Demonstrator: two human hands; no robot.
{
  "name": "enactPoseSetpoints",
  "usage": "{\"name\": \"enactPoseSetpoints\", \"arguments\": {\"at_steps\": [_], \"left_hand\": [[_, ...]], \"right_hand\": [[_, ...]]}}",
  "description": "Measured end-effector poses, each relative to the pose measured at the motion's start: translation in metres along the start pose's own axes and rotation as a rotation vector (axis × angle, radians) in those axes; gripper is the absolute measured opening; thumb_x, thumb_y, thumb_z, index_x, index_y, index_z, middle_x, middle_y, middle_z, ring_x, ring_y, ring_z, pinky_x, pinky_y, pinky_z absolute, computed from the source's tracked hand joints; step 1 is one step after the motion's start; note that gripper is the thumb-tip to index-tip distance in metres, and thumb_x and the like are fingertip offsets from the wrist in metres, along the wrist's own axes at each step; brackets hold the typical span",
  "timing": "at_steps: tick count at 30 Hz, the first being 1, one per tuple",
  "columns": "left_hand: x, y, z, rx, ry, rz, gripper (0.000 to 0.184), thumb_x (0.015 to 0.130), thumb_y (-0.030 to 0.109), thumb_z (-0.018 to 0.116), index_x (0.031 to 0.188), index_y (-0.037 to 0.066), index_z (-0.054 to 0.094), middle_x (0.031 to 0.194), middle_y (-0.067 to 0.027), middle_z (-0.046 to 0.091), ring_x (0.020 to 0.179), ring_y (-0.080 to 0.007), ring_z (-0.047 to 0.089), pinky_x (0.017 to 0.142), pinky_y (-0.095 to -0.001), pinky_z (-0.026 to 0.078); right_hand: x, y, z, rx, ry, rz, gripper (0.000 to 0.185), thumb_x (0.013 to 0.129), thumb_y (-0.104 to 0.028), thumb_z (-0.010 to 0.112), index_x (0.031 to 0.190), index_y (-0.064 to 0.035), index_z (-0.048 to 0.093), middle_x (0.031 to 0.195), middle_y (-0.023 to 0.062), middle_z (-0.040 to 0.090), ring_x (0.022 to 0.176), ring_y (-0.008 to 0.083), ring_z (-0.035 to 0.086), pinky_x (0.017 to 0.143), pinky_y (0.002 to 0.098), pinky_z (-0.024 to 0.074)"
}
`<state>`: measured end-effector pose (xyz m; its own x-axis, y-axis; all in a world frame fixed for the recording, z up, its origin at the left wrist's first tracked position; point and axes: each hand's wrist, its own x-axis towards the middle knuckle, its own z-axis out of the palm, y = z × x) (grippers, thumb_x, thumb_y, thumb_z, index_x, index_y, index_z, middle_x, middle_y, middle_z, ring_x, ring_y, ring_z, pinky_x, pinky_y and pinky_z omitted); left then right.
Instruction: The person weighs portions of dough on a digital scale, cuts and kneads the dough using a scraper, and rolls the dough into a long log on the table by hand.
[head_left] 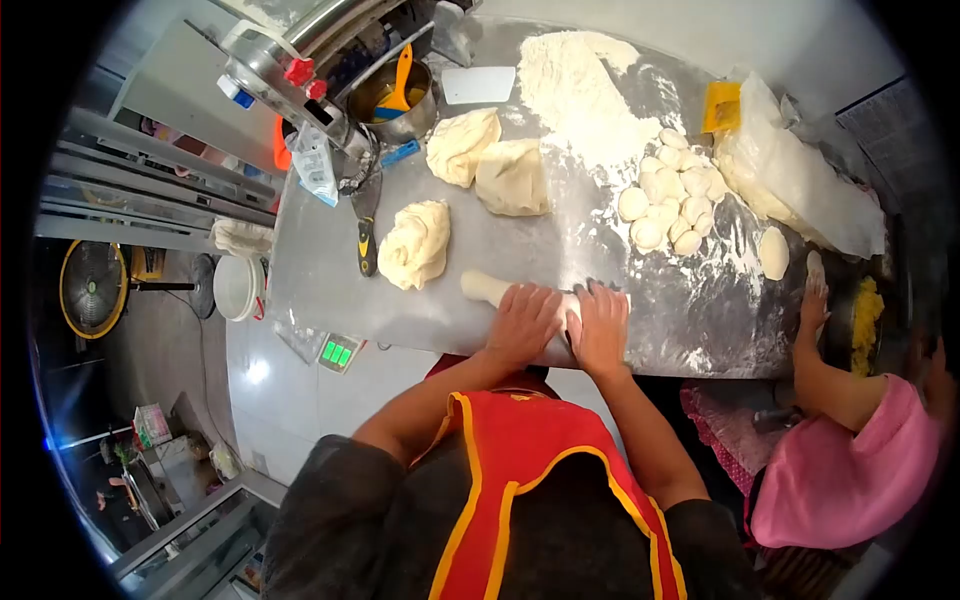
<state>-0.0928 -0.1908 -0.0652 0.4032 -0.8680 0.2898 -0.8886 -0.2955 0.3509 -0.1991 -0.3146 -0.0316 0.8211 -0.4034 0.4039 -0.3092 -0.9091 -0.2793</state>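
Observation:
A pale dough log (484,287) lies along the near edge of the metal table. My left hand (525,322) is curled over its middle, and its left end sticks out past the fingers. Close beside it, my right hand (602,325) closes over the right part of the log, hiding most of it. Left of my hands sits a rough dough lump (414,245). Behind are another dough lump (462,146) and a smoother dough block (513,178). Several small flattened dough pieces (662,187) are heaped to the right on floured metal.
A co-worker's hand (815,290) rests at the right table end, near a single dough piece (773,253) and a plastic bag (790,170). Loose flour (575,85) lies at the back. A scraper (367,245) and a pot (412,118) with an orange brush are on the left.

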Motion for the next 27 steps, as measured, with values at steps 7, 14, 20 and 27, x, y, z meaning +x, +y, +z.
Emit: {"name": "enactPoseSetpoints", "arguments": {"at_steps": [7,14,20,27], "left_hand": [[0.037,-0.007,0.022,0.067,-0.004,-0.107,0.034,0.085,0.033,0.057,0.11,0.01,0.059,0.116,-0.0066,0.054,0.112,-0.0258,0.047,0.099,-0.0495,0.031],[0.076,-0.019,0.029,0.031,0.031,-0.16,0.026,0.084,0.032,0.056,0.099,0.01,0.061,0.099,-0.0052,0.057,0.103,-0.0228,0.05,0.091,-0.0429,0.035],[0.077,-0.033,-0.017,-1.469,-0.022,-0.87,0.038,0.097,0.039,0.04,0.105,0.007,0.059,0.101,-0.0078,0.063,0.098,-0.0207,0.057,0.092,-0.0348,0.039],[0.048,-0.03,-0.051,-1.75,0.012,-0.746,0.056,0.1,0.049,0.026,0.126,0.003,0.045,0.101,-0.0094,0.063,0.095,-0.0168,0.057,0.092,-0.0323,0.041]], "right_hand": [[0.01,0.034,0.045,-0.144,-0.082,0.158,0.03,0.078,-0.032,0.059,0.101,-0.0127,0.059,0.096,0.0077,0.056,0.093,0.0279,0.051,0.083,0.045,0.0351],[0.039,0.049,0.058,-0.178,-0.142,0.267,0.019,0.088,-0.026,0.049,0.08,-0.0114,0.06,0.081,0.0073,0.059,0.081,0.0281,0.055,0.072,0.0455,0.0385],[0.033,0.046,0.034,-0.113,-0.22,0.275,0.028,0.093,-0.028,0.045,0.095,-0.0074,0.064,0.093,0.0122,0.065,0.082,0.0298,0.06,0.078,0.044,0.0448],[0.05,-0.017,-0.004,1.033,-0.084,0.687,0.02,0.091,-0.014,0.055,0.105,-0.0014,0.063,0.087,0.0071,0.064,0.072,0.0138,0.058,0.067,0.0252,0.047]]}}
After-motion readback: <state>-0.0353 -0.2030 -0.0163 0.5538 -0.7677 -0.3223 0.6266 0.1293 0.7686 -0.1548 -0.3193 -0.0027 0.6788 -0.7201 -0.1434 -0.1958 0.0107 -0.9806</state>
